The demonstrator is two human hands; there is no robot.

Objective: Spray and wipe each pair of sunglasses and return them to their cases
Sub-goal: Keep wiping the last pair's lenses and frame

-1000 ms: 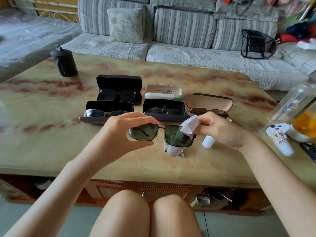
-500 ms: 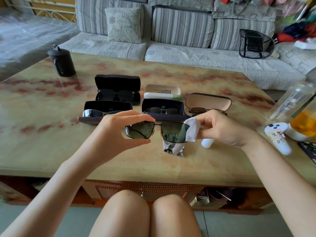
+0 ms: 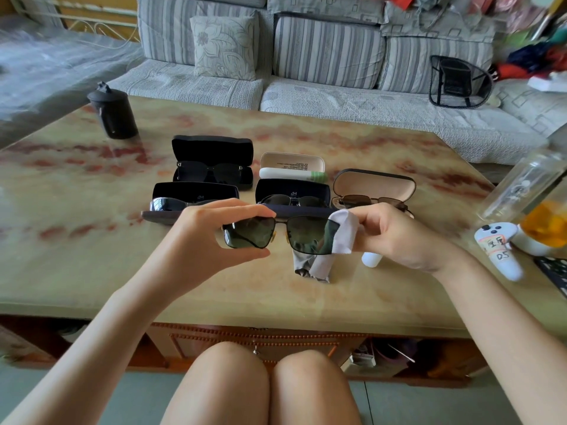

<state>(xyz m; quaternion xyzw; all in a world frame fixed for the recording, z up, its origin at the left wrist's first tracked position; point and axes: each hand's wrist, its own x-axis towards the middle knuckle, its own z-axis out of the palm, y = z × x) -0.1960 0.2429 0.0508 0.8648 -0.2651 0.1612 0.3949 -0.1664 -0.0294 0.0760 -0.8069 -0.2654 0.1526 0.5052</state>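
Dark-green, square, thin-metal-framed sunglasses [image 3: 306,234] hung above the marbled stone table [image 3: 76,240]. The left hand [image 3: 208,237] pinched one lens rim to steady them, while the right hand [image 3: 395,234] pinched a white cloth [image 3: 345,231] around the other lens, apparently wiping it.

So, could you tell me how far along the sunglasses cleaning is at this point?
Four pairs lie in open cases, cleaned or not I cannot tell. The left hand holds a fifth pair while the right hand pinches a cloth on its lens. Left: casing it, probably in the white case.
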